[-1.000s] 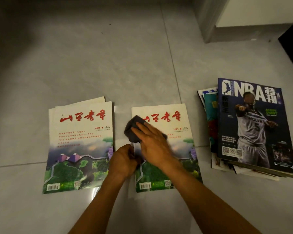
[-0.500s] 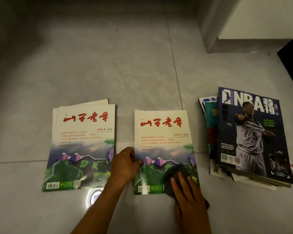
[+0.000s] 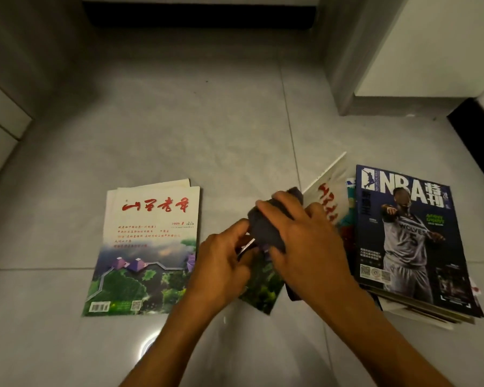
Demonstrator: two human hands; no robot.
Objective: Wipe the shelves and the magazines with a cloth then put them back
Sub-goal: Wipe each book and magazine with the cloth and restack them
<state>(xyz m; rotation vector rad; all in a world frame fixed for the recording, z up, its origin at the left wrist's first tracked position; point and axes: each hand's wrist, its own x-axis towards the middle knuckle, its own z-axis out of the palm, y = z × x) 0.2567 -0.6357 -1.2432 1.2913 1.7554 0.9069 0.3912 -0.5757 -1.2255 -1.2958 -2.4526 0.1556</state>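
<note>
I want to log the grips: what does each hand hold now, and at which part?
Right hand clutches the dark grey cloth, bunched under its fingers. Left hand grips the lifted white-and-green magazine at its left edge.

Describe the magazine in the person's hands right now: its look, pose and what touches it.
The middle magazine is lifted off the grey tiled floor and tilted, its top corner pointing up and to the right toward the NBA magazine stack. It is thin and glossy, with a white upper cover bearing red calligraphy and a green landscape lower down. The left hand pinches its near edge; the right hand presses a dark cloth onto the cover. Much of it is hidden and blurred.
</note>
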